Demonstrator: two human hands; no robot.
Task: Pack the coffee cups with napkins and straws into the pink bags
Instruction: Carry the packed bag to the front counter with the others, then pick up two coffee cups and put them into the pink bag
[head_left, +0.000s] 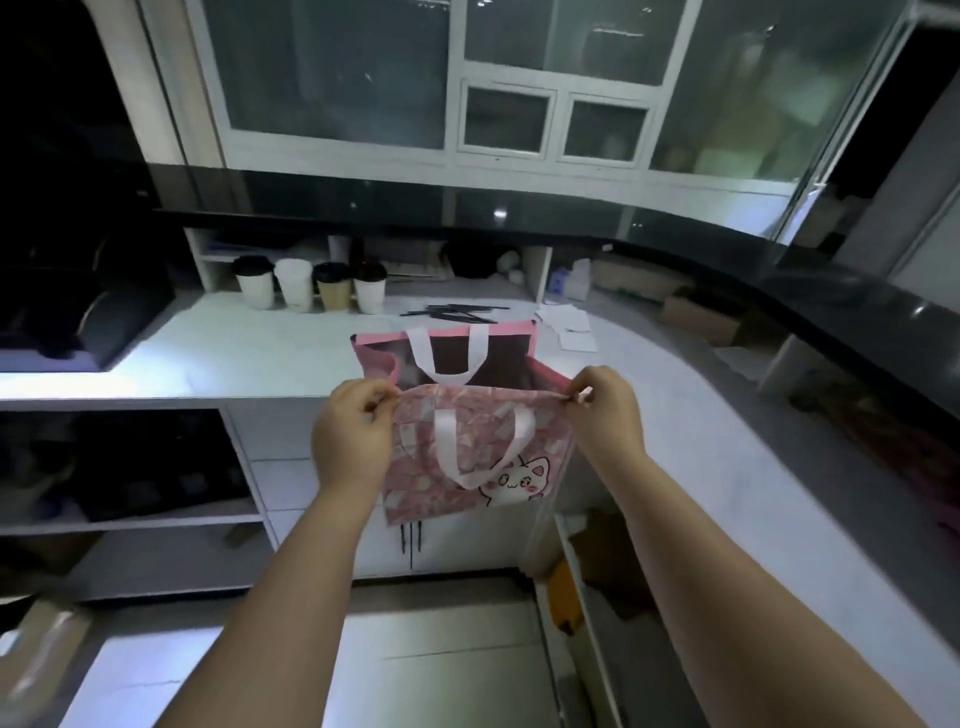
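Your left hand (353, 441) and right hand (605, 410) pinch the near rim of the pink bag (483, 441); four coffee cups (332, 288) stand at eleven o'clock.

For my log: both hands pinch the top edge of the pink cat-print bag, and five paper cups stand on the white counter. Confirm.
Wrong: the head view shows four paper coffee cups, not five, on the white counter. The left hand and right hand do pinch the top edge of the pink cat-print bag.

We read no text, labels, brands or numbers anywhere; the pink bag (467, 452) carries only a cartoon cat face (514, 480)
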